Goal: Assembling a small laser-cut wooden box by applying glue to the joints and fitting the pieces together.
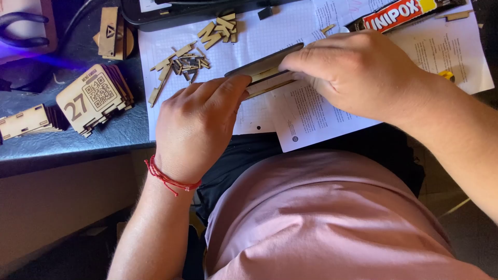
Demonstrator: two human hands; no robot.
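My left hand point(194, 124) and my right hand point(353, 72) both grip a thin flat wooden piece with a dark edge point(262, 65), held edge-up just above the paper sheets point(259, 39) at the desk's front. The left thumb presses on its left end. The right fingers wrap over its right end and hide that part. A red string bracelet point(166, 179) circles my left wrist.
Small laser-cut wooden bits point(184, 62) lie scattered on the paper. A stack of engraved wooden plaques point(93, 98) and another wooden stack point(28, 120) sit on the dark desk at left. A glue package point(397, 11) lies at the back right. Black-handled pliers point(23, 28) sit far left.
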